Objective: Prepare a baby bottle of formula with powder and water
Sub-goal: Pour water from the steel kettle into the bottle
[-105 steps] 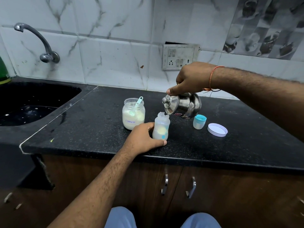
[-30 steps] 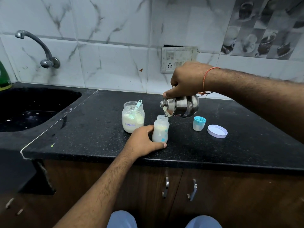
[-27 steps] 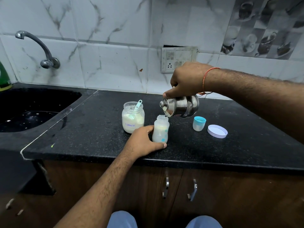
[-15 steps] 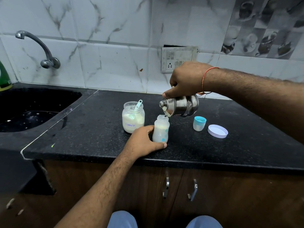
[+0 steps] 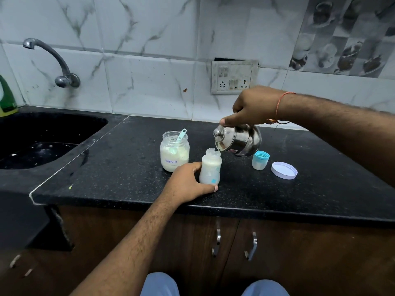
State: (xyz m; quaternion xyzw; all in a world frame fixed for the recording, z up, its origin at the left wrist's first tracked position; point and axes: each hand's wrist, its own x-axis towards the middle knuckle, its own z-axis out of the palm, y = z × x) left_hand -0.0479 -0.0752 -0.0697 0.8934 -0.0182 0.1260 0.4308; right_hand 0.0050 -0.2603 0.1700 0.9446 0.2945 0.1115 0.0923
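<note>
Your left hand [image 5: 188, 182] wraps the base of the baby bottle [image 5: 210, 167], fingers and thumb curled round it, pinning it upright on the black counter [image 5: 128, 167] near the front edge. Your right hand [image 5: 252, 105] grips the steel pot [image 5: 239, 139] from above, thumb pressing the lid [image 5: 219, 132], and tips it so the rim sits just over the bottle's mouth.

The bottle looks cloudy white almost to the shoulder, so the main risk is overfilling: hold the tilt too long and liquid runs down the sides onto your left hand. The bottle's mouth is narrow and the pot's rim wide, so a steeper tilt could send water past the neck onto the counter. If your thumb slips, the lid could drop onto the bottle and knock it over. Too much water would also thin the mix.

Just left of the bottle stands the open jar [image 5: 174, 151] with a teal scoop [image 5: 181, 135] in it; its handwritten label reads "Formula". Right of the bottle sit the teal-topped cap [image 5: 260, 160] and, further right, a white lid [image 5: 284, 170]. A red mark shows low on the pot, unreadable.
</note>
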